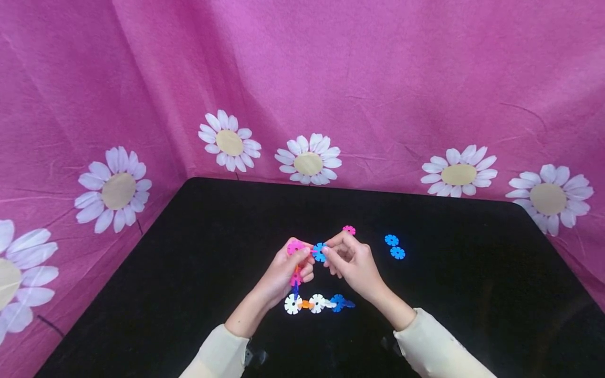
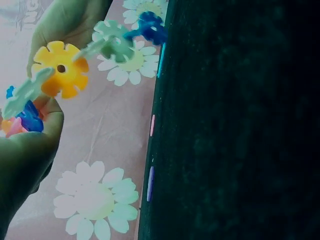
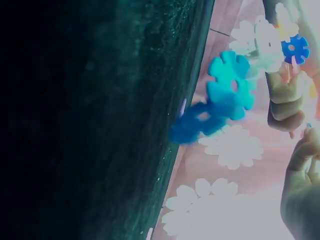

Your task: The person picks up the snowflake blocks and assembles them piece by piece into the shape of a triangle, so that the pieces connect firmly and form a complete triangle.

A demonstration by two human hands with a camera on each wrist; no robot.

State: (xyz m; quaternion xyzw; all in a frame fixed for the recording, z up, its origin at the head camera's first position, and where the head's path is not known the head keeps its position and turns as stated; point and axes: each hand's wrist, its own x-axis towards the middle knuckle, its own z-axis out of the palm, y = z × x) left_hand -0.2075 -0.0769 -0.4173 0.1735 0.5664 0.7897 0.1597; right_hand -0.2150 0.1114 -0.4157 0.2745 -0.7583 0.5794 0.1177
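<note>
Both hands meet over the table's middle in the head view. My left hand grips the upper end of a chain of notched plastic snowflake discs, its thumb on a pink disc. Thumb and fingers of my right hand pinch a light blue disc, whose left edge meets a pink piece at the left fingertips. Below the left hand, the chain bends right through a white disc, an orange disc and another white disc. Blue discs form its far end. Fingers partly hide the upper links.
A loose pink disc lies just beyond the right hand. Two loose blue discs lie farther right on the black table. A pink curtain with printed daisies hangs along the back and left.
</note>
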